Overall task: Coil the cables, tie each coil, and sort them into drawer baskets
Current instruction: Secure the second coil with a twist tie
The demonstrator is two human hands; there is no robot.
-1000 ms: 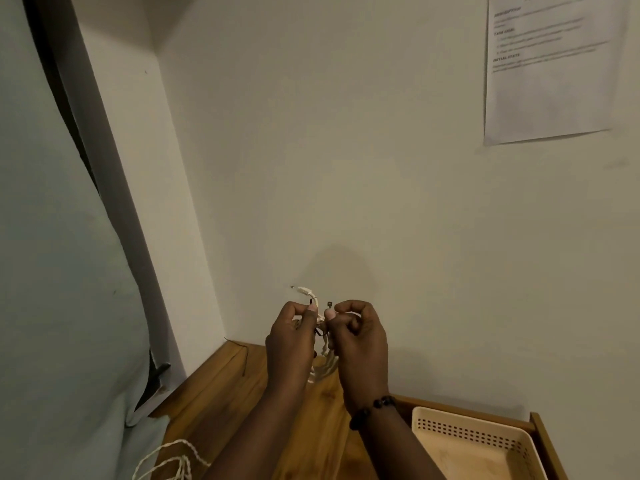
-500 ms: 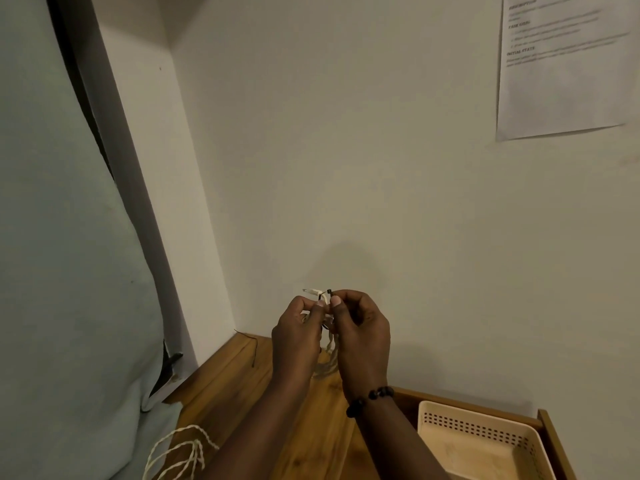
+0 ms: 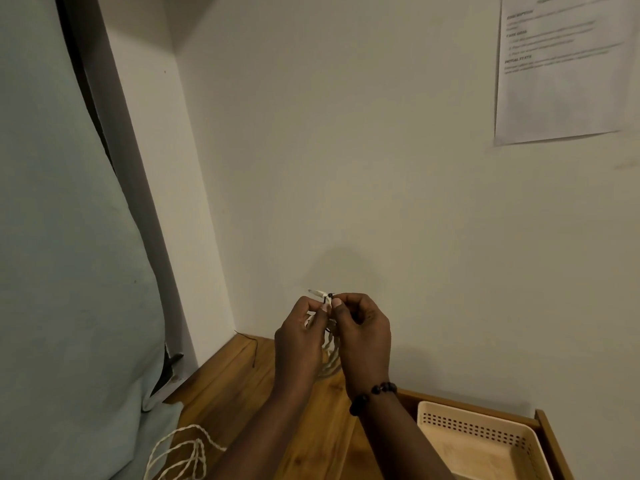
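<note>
Left hand (image 3: 300, 344): pinching coiled white braided cable (image 3: 329, 355) near top, above wooden table (image 3: 242, 382).
Right hand (image 3: 363, 336): pinching thin black tie (image 3: 328, 296) at coil's top.
Cream perforated plastic basket (image 3: 478, 441): lower right.

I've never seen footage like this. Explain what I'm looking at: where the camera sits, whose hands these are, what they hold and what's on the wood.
The camera is worn on a person's head, looking forward and down. The left hand and right hand are raised before a pale wall, pinching a coiled white cable and a thin dark tie at its top. Below is a wooden surface. Another loose white cable lies at its near left edge, and a cream perforated basket sits in a drawer at right.
</note>
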